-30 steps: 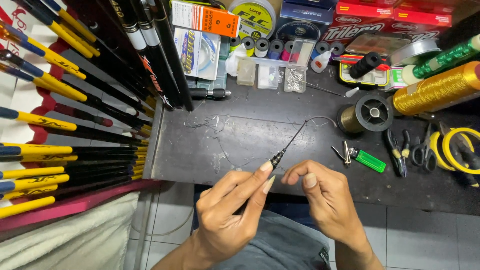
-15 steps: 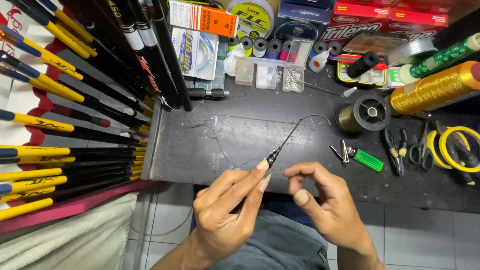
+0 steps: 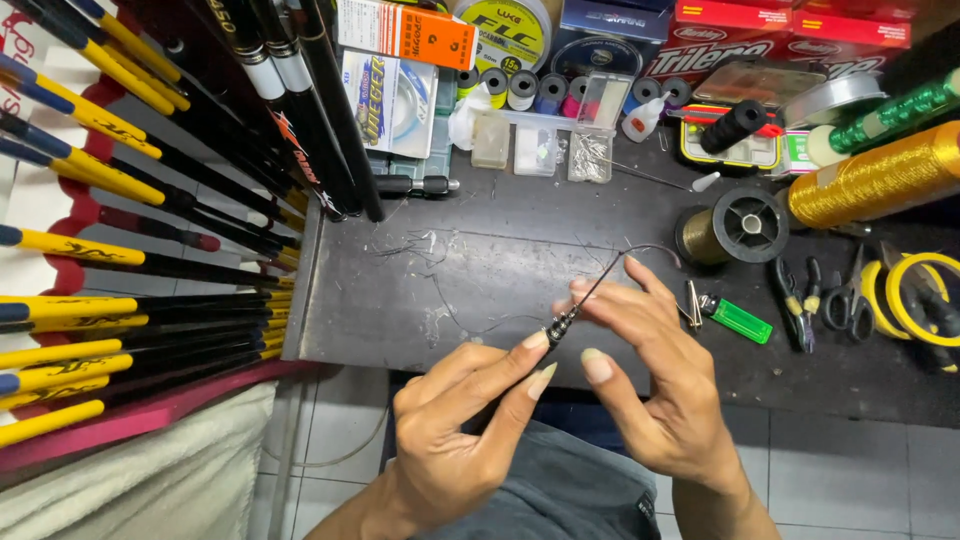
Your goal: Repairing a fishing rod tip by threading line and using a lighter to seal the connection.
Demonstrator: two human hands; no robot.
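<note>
worktop (image 3: 480,270): dark, matt, scuffed | thread spool (image 3: 870,175): glossy gold | lighter (image 3: 740,320): shiny green plastic

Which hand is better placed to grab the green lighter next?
Probably the right hand: the green lighter lies just beside it on the black table, while the left hand pinches the thin rod tip farther away.
</note>
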